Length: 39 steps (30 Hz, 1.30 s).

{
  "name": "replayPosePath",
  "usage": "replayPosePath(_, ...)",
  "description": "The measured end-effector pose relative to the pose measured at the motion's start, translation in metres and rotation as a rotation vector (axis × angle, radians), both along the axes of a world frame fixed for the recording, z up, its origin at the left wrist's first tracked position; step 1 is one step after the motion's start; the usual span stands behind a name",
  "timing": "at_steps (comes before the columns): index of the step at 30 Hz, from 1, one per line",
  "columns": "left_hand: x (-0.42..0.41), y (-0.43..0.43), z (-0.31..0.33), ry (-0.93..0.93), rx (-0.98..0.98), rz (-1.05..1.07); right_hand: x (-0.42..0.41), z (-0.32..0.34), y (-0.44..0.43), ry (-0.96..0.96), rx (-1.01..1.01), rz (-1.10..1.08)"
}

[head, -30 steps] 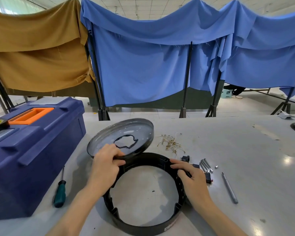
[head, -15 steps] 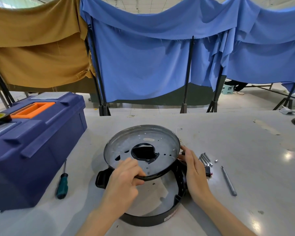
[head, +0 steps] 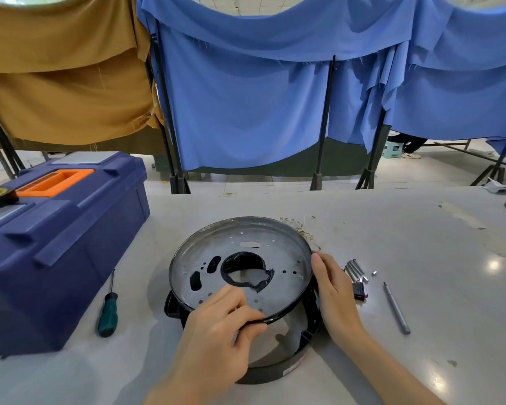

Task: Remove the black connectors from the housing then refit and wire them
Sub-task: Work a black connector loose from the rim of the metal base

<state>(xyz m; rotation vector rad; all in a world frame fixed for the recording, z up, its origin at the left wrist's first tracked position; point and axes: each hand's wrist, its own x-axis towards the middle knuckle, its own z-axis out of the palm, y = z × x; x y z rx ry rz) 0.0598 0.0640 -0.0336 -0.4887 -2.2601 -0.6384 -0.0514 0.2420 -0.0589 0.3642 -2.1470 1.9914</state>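
- Since the earlier frame the round grey perforated metal plate (head: 287, 258) has come down from its propped, tilted pose at centre left. It now lies over the black plastic ring housing (head: 278, 371) in the lower middle of the frame. It has also shifted right and covers most of the ring's opening.
- The plate is not level yet: the near edge rides above the ring wall, the far edge sits lower.
- Left hand (head: 219, 331): fingers on top of the plate, thumb curled under the near rim, pinching it.
- Right hand (head: 333, 290): fingers straight and laid along the right rim of plate and ring, steadying, gripping nothing.
- Judgement: this looks like reseating the plate on the housing, so connector work is paused. Wiring appears not yet done, since the loose parts lie on the desk (head: 421, 244).
- Task's thing: one small black connector with a red edge (head: 359, 290), on the desk just beside the right hand. Any others are hidden or too small to tell.
- Count, right of centre: a cluster of short silver metal pins (head: 355, 270), about four; one tiny loose silver bit (head: 374, 273); one slim grey metal driver shaft (head: 396, 308).
- One tangle of thin pale wires (head: 301, 229) behind the plate's far rim.
- Left side: one green-handled screwdriver (head: 108, 314); one large dark blue plastic toolbox (head: 70, 229).
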Motion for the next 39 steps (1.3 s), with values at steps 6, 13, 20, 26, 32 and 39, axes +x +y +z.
replayPosePath(6,0.006,0.014,0.002,0.049,-0.123,0.014,0.001,-0.002,-0.004,-0.003,0.035,-0.027)
replayPosePath(13,0.010,0.028,-0.003,0.129,-0.154,0.033,0.002,-0.001,-0.003,-0.006,0.082,-0.039)
replayPosePath(20,0.012,0.042,-0.006,0.125,-0.239,0.024,0.000,0.001,0.000,-0.021,0.086,-0.017)
replayPosePath(26,0.016,0.046,-0.004,0.091,-0.274,0.065,-0.003,0.009,0.003,-0.193,-0.099,0.034)
replayPosePath(32,0.017,0.034,0.004,-0.075,-0.105,-0.044,-0.003,0.011,0.004,-0.235,-0.087,0.027)
replayPosePath(39,0.012,-0.017,0.028,-0.589,-0.061,-0.113,-0.002,0.012,0.005,-0.228,-0.055,0.052)
